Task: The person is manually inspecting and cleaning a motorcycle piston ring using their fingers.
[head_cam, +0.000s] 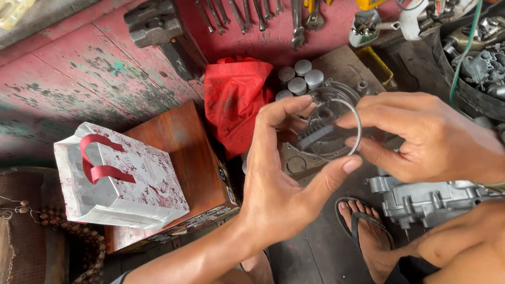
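Note:
Both of my hands hold up a thin metal ring (359, 127) in the middle of the view. My left hand (283, 176) pinches it between the forefinger on top and the thumb below. My right hand (428, 140), with a green watch on its wrist, grips the ring's right side with its fingertips. Behind the ring lies a round grey metal engine cover (330, 113) on the floor. A grey metal engine casing (421, 200) rests below my right hand, by my foot in a sandal.
A white and red paper bag (114, 180) sits on a brown wooden box (189, 160) at left. A red cloth (233, 97), several small grey canisters (297, 77), hanging wrenches (245, 4) on the pink wall, and a black tub of engine parts (491, 60) surround me.

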